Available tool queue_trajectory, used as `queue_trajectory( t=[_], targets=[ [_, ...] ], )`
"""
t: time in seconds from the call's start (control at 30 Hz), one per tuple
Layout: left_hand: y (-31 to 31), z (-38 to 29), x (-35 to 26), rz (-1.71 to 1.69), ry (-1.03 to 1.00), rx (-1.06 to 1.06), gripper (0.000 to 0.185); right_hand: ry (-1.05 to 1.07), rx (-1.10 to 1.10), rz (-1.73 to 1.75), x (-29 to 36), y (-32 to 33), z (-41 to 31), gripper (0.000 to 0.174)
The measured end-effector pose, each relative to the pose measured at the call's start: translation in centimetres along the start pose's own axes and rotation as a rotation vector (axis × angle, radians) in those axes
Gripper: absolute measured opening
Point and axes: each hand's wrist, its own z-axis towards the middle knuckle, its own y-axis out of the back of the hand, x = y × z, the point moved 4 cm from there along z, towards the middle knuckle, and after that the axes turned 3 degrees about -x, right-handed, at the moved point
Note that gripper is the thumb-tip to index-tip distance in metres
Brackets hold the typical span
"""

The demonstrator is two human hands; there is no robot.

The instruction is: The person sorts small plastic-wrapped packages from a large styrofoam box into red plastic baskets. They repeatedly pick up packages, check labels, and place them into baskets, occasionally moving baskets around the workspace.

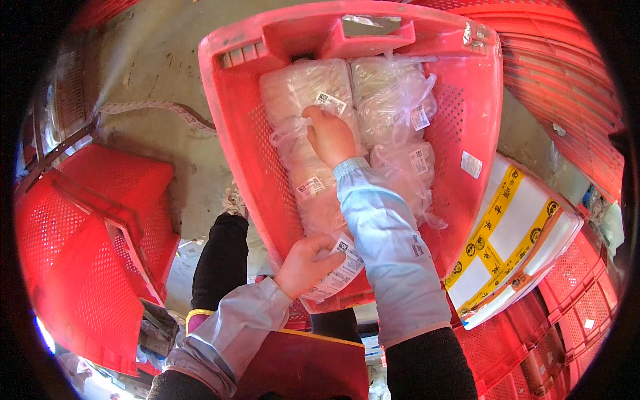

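My left hand pinches a strip of white printed labels at the near end of a red plastic crate. Over the crate's contents, my right hand is bent, with index finger and thumb apart and nothing visible between them. Its fingers are beside a white label on a clear plastic-wrapped package; contact is hard to tell. Several such packages fill the crate, among them a knotted bag at the far right and a smaller one nearer me. Labels also sit on these.
A white box with yellow printed tape stands right of the crate. More red crates are at the left, lower right and upper right. A pale strap runs over the concrete floor to the crate.
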Motion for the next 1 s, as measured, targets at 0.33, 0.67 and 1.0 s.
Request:
queue_trajectory(
  t=[0.33, 0.67, 1.0],
  targets=[
    [0.7, -1.2, 0.0, -0.119, 0.055, 0.046, 0.012, -0.189, -0.571, -0.319, -11.6, 11.0, -3.9, 0.044],
    [1.3, -1.3, -1.3, -0.084, 0.064, 0.031, 0.014, -0.39, -0.425, -0.557, -11.3, 11.1, -3.6, 0.032],
    [0.9, -4.7, 1.0, 0.171, -0.368, 0.043, 0.015, 0.008, -0.45, -0.442, -1.9, 15.8, -12.6, 0.023]
  ],
)
